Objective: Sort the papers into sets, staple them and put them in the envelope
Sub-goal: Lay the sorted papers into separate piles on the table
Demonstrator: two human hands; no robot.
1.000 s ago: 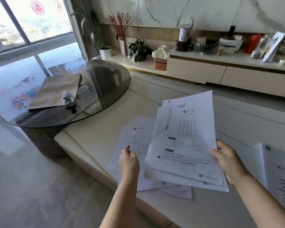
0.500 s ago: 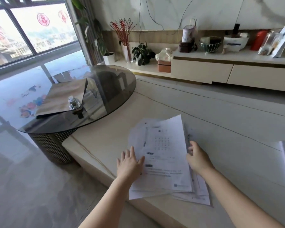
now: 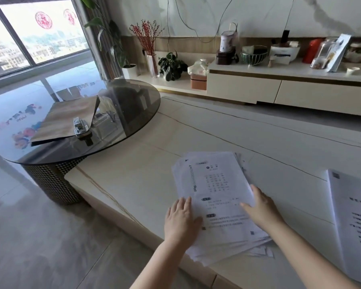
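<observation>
A loose pile of printed white papers (image 3: 215, 184) lies on the pale stone table (image 3: 138, 176) near its front edge. My left hand (image 3: 181, 222) rests flat on the pile's left edge with straight fingers. My right hand (image 3: 261, 209) lies flat on the pile's right side, fingers extended across the top sheet. A second set of papers (image 3: 354, 222) lies at the far right. A brown envelope (image 3: 69, 119) lies on the round dark glass table (image 3: 125, 113) to the left, with a silver stapler (image 3: 80, 127) on its near corner.
The round glass table overlaps the stone table's left end. A low cabinet (image 3: 279, 88) with jars, a bowl and plants runs along the back wall. Tiled floor lies below the stone table's front edge, and large windows stand at the left.
The sheets that both hands held up a second ago have been laid down on the pile. Both hands now lie flat on it, squaring it.
</observation>
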